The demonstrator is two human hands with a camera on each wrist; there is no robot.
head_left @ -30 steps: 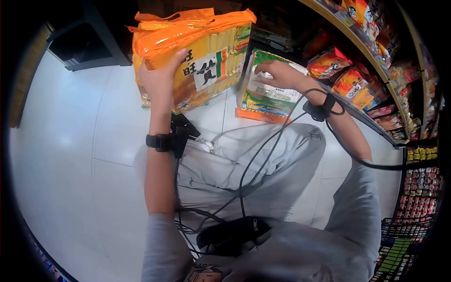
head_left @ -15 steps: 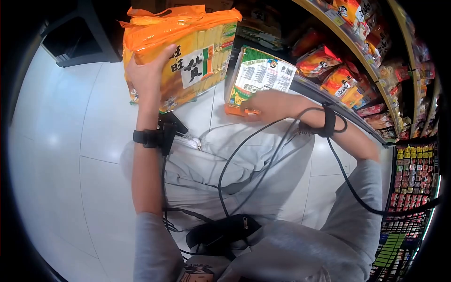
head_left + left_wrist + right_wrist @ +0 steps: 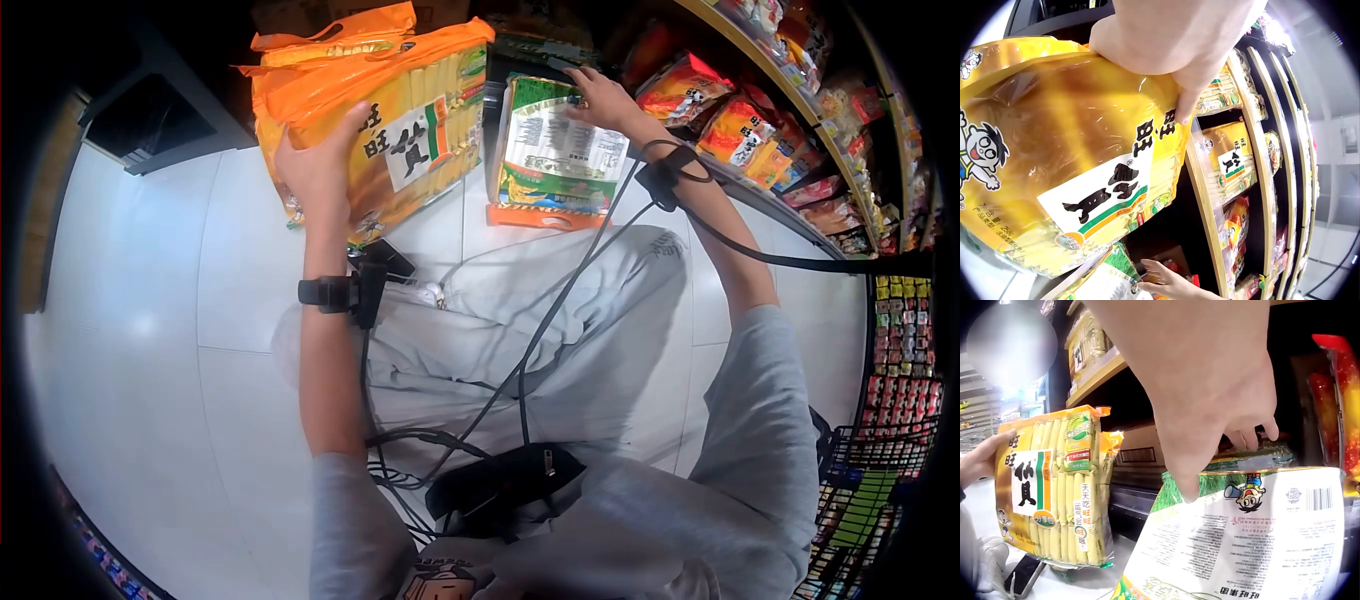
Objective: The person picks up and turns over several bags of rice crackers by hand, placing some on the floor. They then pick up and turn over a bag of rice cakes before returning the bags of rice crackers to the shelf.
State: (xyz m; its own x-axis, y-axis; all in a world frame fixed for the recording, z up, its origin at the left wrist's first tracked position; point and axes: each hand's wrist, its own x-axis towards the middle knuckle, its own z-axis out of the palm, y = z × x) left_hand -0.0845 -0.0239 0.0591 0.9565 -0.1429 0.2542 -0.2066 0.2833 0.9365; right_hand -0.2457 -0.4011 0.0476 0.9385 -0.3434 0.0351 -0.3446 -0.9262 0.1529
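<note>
My left hand (image 3: 318,180) grips an upright yellow-and-orange bag of rice crackers (image 3: 455,110), thumb across its front. A second orange-topped bag (image 3: 350,28) stands right behind it. Through the clear film, rows of wrapped sticks (image 3: 1060,487) show in the right wrist view. Beside it a green-and-white snack bag (image 3: 560,150) has its printed back facing me, orange edge toward my legs. At this bag's upper edge is my right hand (image 3: 612,103), fingers loosely spread. In the right wrist view, its thumb (image 3: 1186,478) overlaps the green edge and its fingertips are beyond it.
Shelves with packaged snacks (image 3: 740,130) run along the right, their lowest edge close to the green bag. A dark metal stand (image 3: 170,90) is at upper left. Black cables (image 3: 560,325) cross my lap, and a flat black object (image 3: 1025,575) lies by my shoe.
My right hand went from over the green-and-white bag down to its near edge, then up to its far edge. My left hand keeps hold of the yellow bag, while the view shifted slightly.
</note>
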